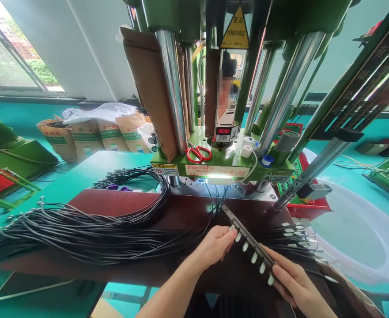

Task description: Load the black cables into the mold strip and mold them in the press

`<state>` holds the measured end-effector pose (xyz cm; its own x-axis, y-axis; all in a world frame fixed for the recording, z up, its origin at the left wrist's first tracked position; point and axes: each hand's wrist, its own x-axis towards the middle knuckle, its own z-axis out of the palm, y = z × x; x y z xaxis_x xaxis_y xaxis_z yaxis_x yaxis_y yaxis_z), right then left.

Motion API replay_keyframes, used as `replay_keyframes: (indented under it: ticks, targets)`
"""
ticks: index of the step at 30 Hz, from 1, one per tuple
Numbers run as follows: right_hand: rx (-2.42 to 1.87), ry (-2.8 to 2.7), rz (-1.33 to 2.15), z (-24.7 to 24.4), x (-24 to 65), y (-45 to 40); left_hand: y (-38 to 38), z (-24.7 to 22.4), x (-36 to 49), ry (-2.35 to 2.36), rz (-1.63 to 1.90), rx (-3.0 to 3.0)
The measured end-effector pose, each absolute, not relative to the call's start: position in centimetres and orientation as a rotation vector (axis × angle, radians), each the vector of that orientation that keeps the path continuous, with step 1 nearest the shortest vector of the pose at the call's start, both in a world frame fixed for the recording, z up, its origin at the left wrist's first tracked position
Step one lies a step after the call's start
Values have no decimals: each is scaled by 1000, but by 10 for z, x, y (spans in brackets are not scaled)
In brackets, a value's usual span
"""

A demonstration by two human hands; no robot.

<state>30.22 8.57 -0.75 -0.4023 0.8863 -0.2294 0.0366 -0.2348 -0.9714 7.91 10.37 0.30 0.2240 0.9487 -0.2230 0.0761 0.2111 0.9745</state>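
Note:
A long dark metal mold bar [247, 234] slants down to the right between my hands, with a row of several small silver connectors [254, 257] sticking out along its lower side. My right hand [290, 274] is closed around the bar's lower right end. Near the upper end, my left hand [219, 243] pinches a silver connector between thumb and fingers at the bar's edge. The fingers of my left hand are partly hidden behind its thumb. Thin black cables [214, 203] run from the machine's lit opening past the bar's top end.
A green press machine [141, 162] with steel columns stands ahead; red-handled scissors [198, 153] lie on its ledge. Bundles of black cables [115, 240] cover the brown tabletop [104, 201] at left. More connector ends [293, 236] lie at right, beside a large white tub [356, 229].

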Motion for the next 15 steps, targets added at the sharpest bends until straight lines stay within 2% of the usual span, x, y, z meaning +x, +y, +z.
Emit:
replay_keyframes:
  ticks: [11, 15]
  targets:
    - [-1168, -1658, 1605, -13, 303, 83, 106, 4, 70, 1045, 818, 1106]
    - [-1185, -1570, 1621, -13, 300, 82, 108, 2, 76, 1124, 814, 1178]
